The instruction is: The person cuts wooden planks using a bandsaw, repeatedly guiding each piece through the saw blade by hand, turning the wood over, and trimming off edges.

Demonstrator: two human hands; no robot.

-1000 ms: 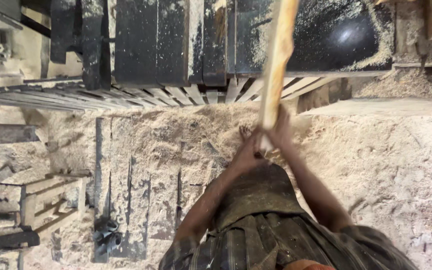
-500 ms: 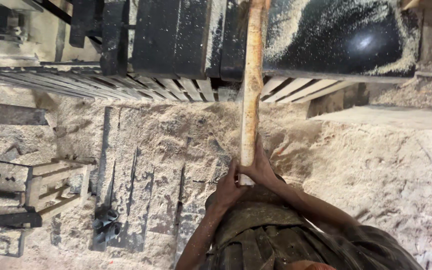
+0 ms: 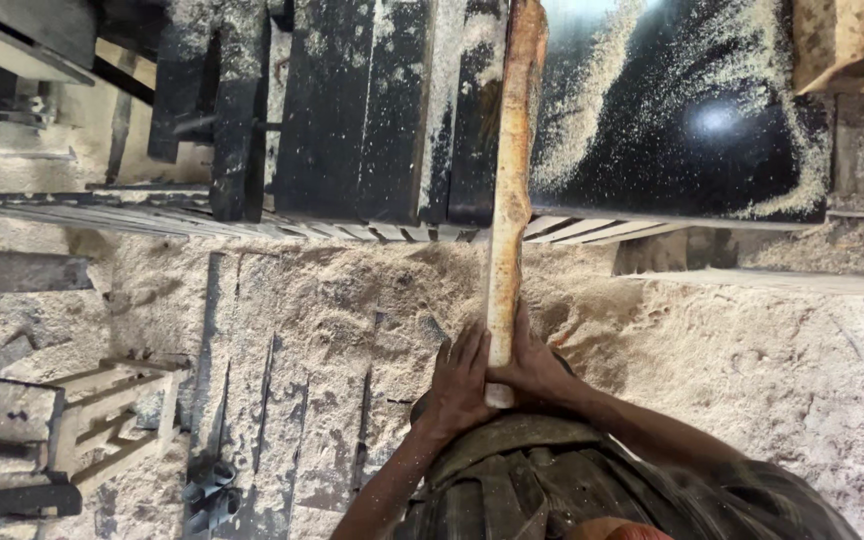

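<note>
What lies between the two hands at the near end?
In the head view, the wooden slat: left hand and right hand press its near end from either side.

We note a pale tan plank (image 3: pixel 508 190) streaked orange-brown, a glossy black machine table (image 3: pixel 692 130) speckled with beige sawdust (image 3: pixel 712 350).

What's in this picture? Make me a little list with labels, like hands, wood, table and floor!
Left hand: flat against the left side of the plank's near end
Right hand: wrapped round the right side of the same end
Wood: long pale rough-edged wooden plank, reaching away over the table
Table: dark shiny metal machine table, dusted with sawdust
Floor: thick pale sawdust over dark boards
Left side: small wooden stool, half buried
</note>
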